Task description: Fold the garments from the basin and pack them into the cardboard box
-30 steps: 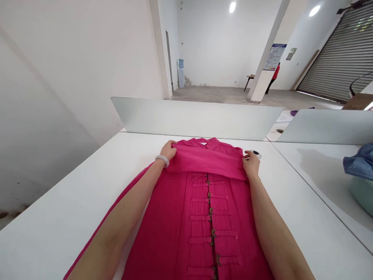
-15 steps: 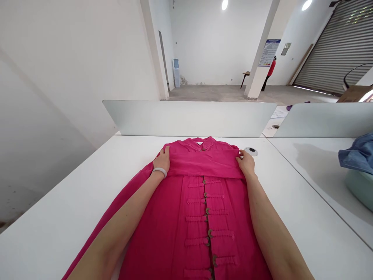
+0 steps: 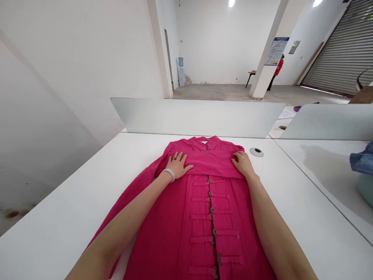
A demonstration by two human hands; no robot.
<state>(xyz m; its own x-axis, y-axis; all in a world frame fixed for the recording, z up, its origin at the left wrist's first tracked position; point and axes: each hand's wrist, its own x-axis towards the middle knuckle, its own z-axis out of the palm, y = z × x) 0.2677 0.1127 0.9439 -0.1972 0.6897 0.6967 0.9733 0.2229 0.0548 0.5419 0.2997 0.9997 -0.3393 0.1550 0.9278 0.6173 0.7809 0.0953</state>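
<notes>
A bright pink long-sleeved jacket (image 3: 171,225) lies front up on the white table, its collar at the far end. Cloth loops and round metal-coloured fasteners run down its front. One sleeve (image 3: 210,165) is laid flat across the chest; the other sleeve (image 3: 122,202) stretches down the left side. My left hand (image 3: 177,166) rests palm down with fingers spread on the left part of the crosswise sleeve. At that sleeve's right end, my right hand (image 3: 242,163) touches the cloth with bent fingers, thumb and forefinger apart. No cloth shows bunched in either hand.
The white table (image 3: 78,194) ends at a frosted divider (image 3: 198,116). A round cable port (image 3: 257,152) sits right of the collar. Blue denim cloth (image 3: 363,159) lies on a pale green container (image 3: 365,190) at far right. A person in red (image 3: 279,68) stands behind a pillar.
My left hand has moved right from the shoulder edge and spread flat on the folded sleeve. My right hand has come inward from the sleeve's edge. The view has shifted slightly left.
</notes>
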